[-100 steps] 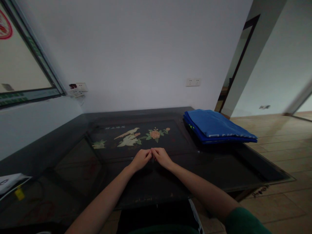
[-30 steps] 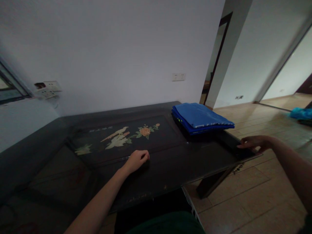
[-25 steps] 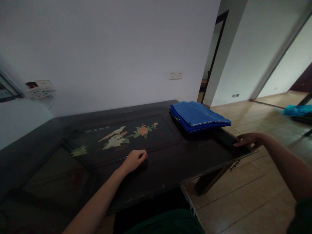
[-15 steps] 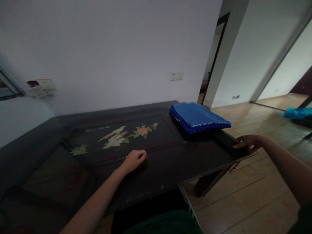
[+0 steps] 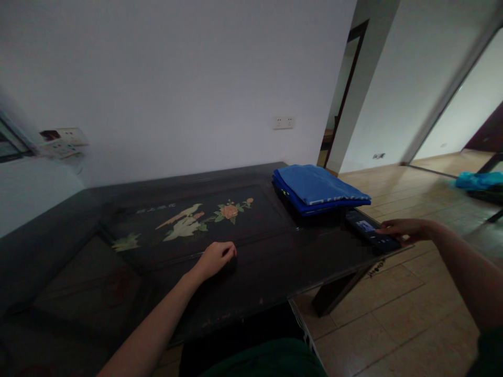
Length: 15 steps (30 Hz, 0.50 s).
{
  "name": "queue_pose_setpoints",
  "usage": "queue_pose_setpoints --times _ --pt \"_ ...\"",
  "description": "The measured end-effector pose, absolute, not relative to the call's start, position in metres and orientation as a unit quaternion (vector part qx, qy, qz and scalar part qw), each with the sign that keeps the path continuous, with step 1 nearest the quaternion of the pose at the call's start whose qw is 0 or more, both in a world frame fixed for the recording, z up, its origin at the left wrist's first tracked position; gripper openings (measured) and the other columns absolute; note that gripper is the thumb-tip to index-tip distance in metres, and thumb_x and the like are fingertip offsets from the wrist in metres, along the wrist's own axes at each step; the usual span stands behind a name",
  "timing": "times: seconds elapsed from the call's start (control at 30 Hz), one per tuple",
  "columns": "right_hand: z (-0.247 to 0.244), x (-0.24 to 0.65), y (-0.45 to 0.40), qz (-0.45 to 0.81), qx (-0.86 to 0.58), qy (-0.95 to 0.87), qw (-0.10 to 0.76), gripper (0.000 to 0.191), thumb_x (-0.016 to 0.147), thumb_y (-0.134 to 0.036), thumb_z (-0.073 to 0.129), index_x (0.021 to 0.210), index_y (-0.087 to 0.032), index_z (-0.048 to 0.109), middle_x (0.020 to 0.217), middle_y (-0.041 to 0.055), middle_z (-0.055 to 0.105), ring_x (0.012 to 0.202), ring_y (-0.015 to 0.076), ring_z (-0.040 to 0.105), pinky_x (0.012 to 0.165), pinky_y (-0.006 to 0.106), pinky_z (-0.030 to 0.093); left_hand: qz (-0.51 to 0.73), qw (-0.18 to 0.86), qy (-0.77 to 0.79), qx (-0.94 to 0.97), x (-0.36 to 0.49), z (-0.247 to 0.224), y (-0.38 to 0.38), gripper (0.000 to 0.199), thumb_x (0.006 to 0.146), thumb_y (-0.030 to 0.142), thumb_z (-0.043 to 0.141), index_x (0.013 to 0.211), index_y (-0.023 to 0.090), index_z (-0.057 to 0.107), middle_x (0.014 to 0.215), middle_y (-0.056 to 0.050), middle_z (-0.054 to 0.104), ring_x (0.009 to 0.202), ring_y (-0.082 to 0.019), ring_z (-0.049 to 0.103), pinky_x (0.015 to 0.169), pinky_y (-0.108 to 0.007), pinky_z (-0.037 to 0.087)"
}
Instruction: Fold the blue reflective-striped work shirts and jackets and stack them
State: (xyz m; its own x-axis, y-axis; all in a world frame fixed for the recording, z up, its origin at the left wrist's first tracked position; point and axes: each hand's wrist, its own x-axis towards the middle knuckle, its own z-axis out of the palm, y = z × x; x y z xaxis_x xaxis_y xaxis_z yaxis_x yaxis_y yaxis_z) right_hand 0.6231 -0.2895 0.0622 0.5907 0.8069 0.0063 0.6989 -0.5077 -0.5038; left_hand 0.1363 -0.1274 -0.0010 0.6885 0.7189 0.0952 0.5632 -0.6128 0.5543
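My left hand [image 5: 217,259] rests on the dark tabletop [image 5: 271,267], its fingers curled in, with nothing visible in them. Near the right end of the table lies a black phone [image 5: 371,233] with its screen lit, showing a picture and small controls. My right hand [image 5: 404,229] is at the phone's right side, one finger stretched over the screen and the others bent and partly hidden by the edge. A folded stack of blue cloth [image 5: 322,186] sits just behind the phone, apart from both hands.
Inlaid birds and flowers [image 5: 188,222] decorate the tabletop. A white wall [image 5: 176,94] with a double socket [image 5: 283,122] stands behind the table. Tiled floor [image 5: 396,303] lies to the right, with a bright blue bundle [image 5: 477,181] farther off.
The phone's screen was dark and is now lit. My right hand has barely shifted, and my left hand stays in place.
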Motion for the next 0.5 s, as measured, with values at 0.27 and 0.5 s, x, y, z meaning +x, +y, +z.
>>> queue_pose_setpoints --times 0.27,0.5 --pt "0.054 0.683 -0.273 0.343 -0.850 -0.352 0.189 0.033 0.078 -0.050 0.065 0.071 -0.018 0.061 0.063 0.0043 0.052 0.060 0.0150 0.047 0.057 0.031 0.041 0.155 0.250 0.362 0.885 0.135 -0.002 -0.127 0.029 0.089 0.027 0.038 0.074 0.018 0.062 0.063 0.001 0.060 0.062 -0.013 0.054 0.060 -0.022 0.035" --pt "0.027 0.701 -0.254 0.285 -0.794 -0.394 0.365 0.029 0.083 -0.026 0.061 0.111 -0.018 0.055 0.095 0.0107 0.065 0.081 0.0198 0.060 0.069 0.028 0.043 0.158 0.247 0.362 0.885 0.136 -0.002 -0.127 0.029 0.089 0.027 0.038 0.073 0.018 0.062 0.064 0.001 0.060 0.062 -0.013 0.055 0.060 -0.022 0.035"
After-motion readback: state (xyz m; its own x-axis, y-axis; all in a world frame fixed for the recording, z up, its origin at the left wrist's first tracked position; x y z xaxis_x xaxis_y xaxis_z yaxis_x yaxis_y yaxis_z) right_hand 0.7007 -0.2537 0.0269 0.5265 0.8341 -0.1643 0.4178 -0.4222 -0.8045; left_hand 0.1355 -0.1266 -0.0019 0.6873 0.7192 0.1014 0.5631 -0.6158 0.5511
